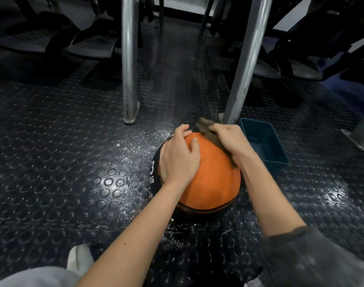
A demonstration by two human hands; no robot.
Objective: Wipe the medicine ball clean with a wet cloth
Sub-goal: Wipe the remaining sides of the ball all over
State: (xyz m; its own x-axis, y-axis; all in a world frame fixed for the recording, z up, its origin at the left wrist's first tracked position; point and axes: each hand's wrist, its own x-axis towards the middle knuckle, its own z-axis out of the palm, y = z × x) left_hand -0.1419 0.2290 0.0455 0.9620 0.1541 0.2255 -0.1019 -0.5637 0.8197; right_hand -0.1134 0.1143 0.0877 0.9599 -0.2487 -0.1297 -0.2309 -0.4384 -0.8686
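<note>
An orange and black medicine ball [210, 183] marked "3 KG" sits on the studded rubber floor in front of me. My left hand [180, 156] rests flat on its upper left side, fingers spread over the top. My right hand [228, 139] grips a crumpled grey-brown cloth [208, 129] and presses it against the ball's upper right side. The cloth is blurred and partly hidden under my fingers.
A dark teal plastic tub [263, 141] stands just right of the ball. Two metal posts [129, 59] [245, 65] rise from the floor behind it. Dark gym machine parts line the back. Wet specks glisten on the floor [141, 139]. My knee [79, 257] shows at the lower left.
</note>
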